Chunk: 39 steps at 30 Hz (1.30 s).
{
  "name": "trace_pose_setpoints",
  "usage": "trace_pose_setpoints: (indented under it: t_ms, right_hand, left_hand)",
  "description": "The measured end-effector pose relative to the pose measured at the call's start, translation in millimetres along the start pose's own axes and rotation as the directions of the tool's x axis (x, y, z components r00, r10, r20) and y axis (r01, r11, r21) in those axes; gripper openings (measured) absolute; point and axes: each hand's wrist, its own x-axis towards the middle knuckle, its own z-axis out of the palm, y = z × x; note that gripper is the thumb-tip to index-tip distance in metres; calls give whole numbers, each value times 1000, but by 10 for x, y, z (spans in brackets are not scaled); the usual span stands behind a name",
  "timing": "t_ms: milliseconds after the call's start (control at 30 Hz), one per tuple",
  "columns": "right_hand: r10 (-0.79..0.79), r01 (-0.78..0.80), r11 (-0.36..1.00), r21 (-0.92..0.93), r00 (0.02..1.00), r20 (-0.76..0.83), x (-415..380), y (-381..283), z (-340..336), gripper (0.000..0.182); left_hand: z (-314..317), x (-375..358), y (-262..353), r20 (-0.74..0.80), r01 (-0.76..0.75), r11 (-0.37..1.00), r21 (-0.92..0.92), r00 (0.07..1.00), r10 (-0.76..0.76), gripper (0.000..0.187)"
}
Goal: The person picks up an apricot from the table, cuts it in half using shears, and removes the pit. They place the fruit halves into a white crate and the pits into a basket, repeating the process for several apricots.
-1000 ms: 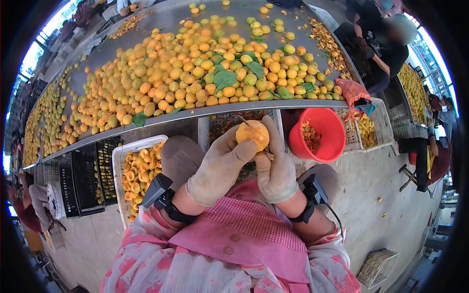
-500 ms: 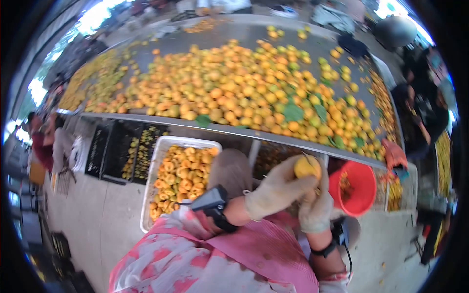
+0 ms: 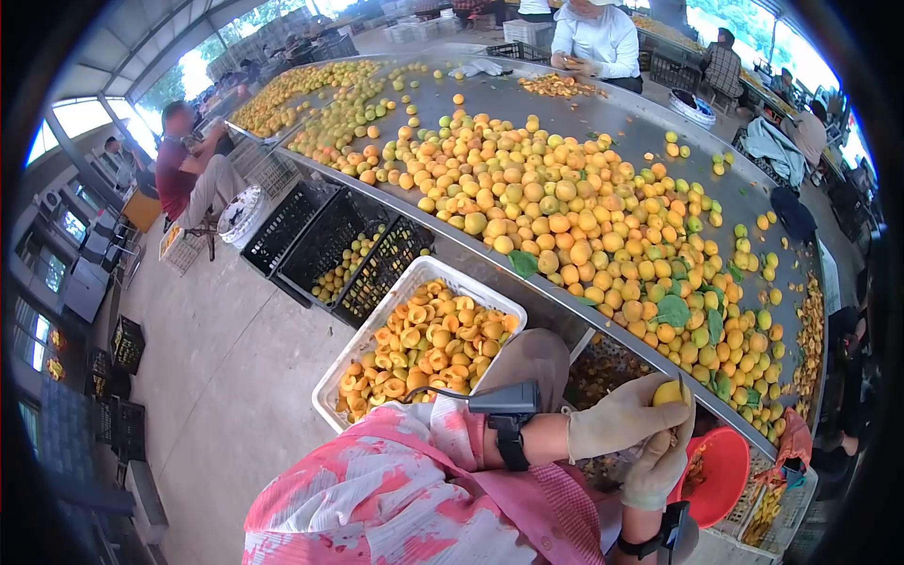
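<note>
My left hand [image 3: 617, 416], in a pale glove, is closed around a yellow apricot [image 3: 669, 393]. Close against it, my right hand [image 3: 656, 468], also gloved, has its fingers curled up beside the fruit. A thin dark strip like a small knife's blade [image 3: 682, 383] shows at the apricot's far side, and its handle is hidden in my right hand. Just right of my hands is a red bucket [image 3: 723, 476] with orange scraps inside. To the left, a white crate [image 3: 325, 395] holds many halved apricots.
A metal table [image 3: 443, 94] with a raised edge carries a large heap of apricots [image 3: 565, 198] and some leaves. Black crates [image 3: 320, 250] stand beneath its left part. A person in white [image 3: 603, 42] works across the table; another person in dark red [image 3: 184, 160] sits at the left.
My view has swung up and to the left, so more of the table's far side and the room shows. My hands still hold the apricot together, near the red bucket.
</note>
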Motion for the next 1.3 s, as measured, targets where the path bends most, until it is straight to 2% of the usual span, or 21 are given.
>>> trace_pose_setpoints:
  t_ms: [33, 67, 133, 200, 233, 300, 333, 433, 500, 633, 700, 733, 800, 833, 933, 1000, 1033, 1100, 1133, 1200, 1300]
  right_hand:
    - [-3, 3, 1000, 12, 999, 40, 18, -13, -23, 68]
    - [-1, 0, 1000, 21, 997, 78, 19, -20, -40, 68]
    - [45, -48, 998, 27, 992, 118, 22, -20, -42, 68]
    - [98, -99, 995, 8, 991, 88, -31, 124, -36, 68]
    - [102, -101, 995, -16, 995, 20, -18, 225, 5, 67]
    - [-19, 17, 983, -184, 1000, -11, 60, -20, -7, 67]
    - [-17, 17, 967, -254, 1000, 3, 48, -69, -51, 66]
    - [-122, 117, 965, -236, 993, -8, -3, -14, -77, 65]
    - [-119, 121, 965, -231, 993, 22, -1, -42, -164, 63]
    - [-184, 185, 962, -203, 983, 21, 18, -90, -245, 63]
    - [-2, 17, 990, -141, 995, 103, 14, -187, -295, 66]
    - [-4, 19, 990, -142, 995, 103, 20, -174, -279, 66]
    - [-148, 147, 962, -228, 989, 14, 8, -130, -232, 64]
    - [-145, 144, 963, -226, 989, 14, 1, -121, -240, 64]
    - [-182, 187, 956, -227, 982, 42, -15, -116, -291, 65]
    - [77, -41, 978, -206, 983, 167, -19, -172, -358, 68]
    - [77, -42, 977, -210, 983, 164, -13, -157, -350, 68]
    - [-177, 179, 959, -221, 984, 32, 11, -98, -290, 66]
    - [-176, 179, 959, -222, 984, 32, 10, -78, -265, 66]
    - [-230, 220, 958, -185, 973, -34, 15, -54, -227, 66]
    - [-177, 176, 970, -170, 984, 7, -15, -58, -255, 67]
  left_hand:
    - [-12, -8, 4, 2, -116, 976, 183, 993, 118, 43]
    - [-44, -14, 3, 0, -110, 978, 178, 994, 111, 43]
    - [-112, -17, 106, 96, -321, 679, 661, 933, 348, 46]
    - [-111, 10, 122, 75, -266, 788, 555, 959, 272, 48]
    - [-62, 22, 66, 27, -276, 922, 271, 960, 279, 35]
    - [-67, -32, 84, 39, 2, 1000, -21, 999, -1, 30]
    - [-70, -35, -14, 54, -54, 996, -72, 997, 58, 30]
    - [-115, -69, -110, 71, -25, 998, -55, 997, 29, 35]
    - [-136, -106, -12, 150, -67, 985, 157, 988, 43, 39]
    - [-107, -65, -37, 202, -155, 967, 200, 973, 114, 43]
    - [-2, -75, -26, 157, -72, 988, -135, 983, 93, 46]
    - [-9, -69, -37, 158, -75, 988, -136, 983, 96, 46]
    - [-53, -83, -72, 113, -60, 997, -46, 992, 65, 48]
    - [-67, -90, -65, 111, -56, 997, -45, 992, 61, 48]
    - [-145, -58, 28, 154, -141, 960, 243, 982, 105, 51]
    - [-196, -9, 99, 357, -404, 576, 711, 913, 200, 55]
    - [-179, -5, 66, 360, -407, 577, 708, 911, 201, 55]
    - [-120, -21, -42, 197, -230, 910, 344, 966, 169, 56]
    - [-89, -36, -63, 197, -230, 911, 343, 966, 169, 56]
    - [-41, -65, -92, 94, -31, 998, -52, 995, 35, 56]
    - [9, -94, -107, 85, -25, 995, -98, 996, 33, 57]
